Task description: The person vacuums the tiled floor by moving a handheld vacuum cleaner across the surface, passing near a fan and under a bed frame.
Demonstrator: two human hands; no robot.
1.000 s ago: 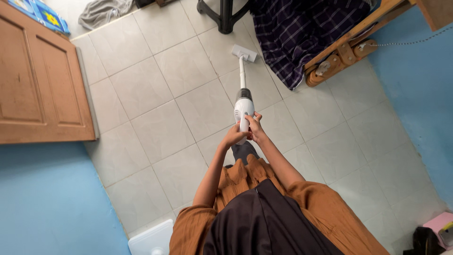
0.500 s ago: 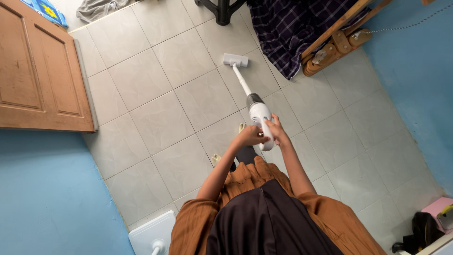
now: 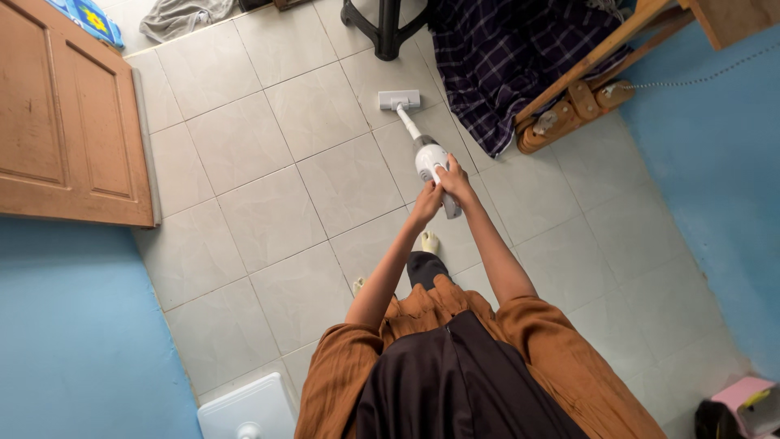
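Both hands, left hand (image 3: 425,205) and right hand (image 3: 453,180), clasp the slim white stick vacuum's (image 3: 431,162) handle, angling its flat head (image 3: 399,99) across the pale tiled floor (image 3: 284,203) toward the dark checked cloth (image 3: 520,57).

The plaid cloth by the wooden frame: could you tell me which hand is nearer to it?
Right. The right hand grips the vacuum handle on the side facing the plaid cloth; the left hand holds lower down the handle, farther from it.

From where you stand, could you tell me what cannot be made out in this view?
Head view only:
- The vacuum handle: wrapped by the left hand and right hand.
- The black stool: its top is cut off by the upper edge.
- The white bin and pink box: cut off by the lower edge.
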